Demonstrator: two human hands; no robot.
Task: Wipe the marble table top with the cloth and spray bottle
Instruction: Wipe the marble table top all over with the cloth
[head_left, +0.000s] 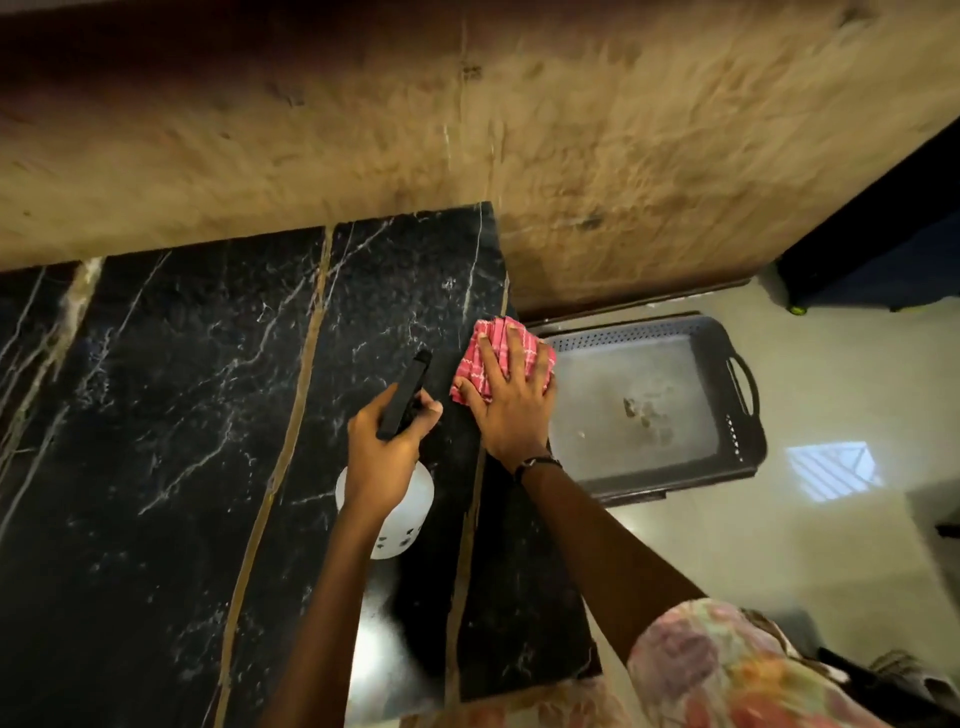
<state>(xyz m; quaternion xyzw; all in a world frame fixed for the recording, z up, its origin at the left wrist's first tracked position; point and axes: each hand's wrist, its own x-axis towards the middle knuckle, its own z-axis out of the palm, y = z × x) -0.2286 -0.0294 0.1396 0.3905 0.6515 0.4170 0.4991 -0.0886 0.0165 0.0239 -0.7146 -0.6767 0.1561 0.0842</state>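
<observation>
Black marble surface (171, 415), white-veined with gold seams. Pink checked cloth (491, 345), folded, at the right edge under the flat, spread right hand (511, 410). Left hand (384, 449) grips a white spray bottle (402, 525) by its black trigger head. Open marble lies leftward; a perforated grey tray (748, 447) sits on the floor beyond the edge.

A rough, tan-brown wall (623, 156) rose at the back. To the right lay a pale glossy floor (831, 545) bearing a bright patch of striped light (834, 470). A dark perforated plastic tray (748, 447) with a side handle sat on that floor near the wall, and a dark blue object (883, 249) stood in the far corner.
</observation>
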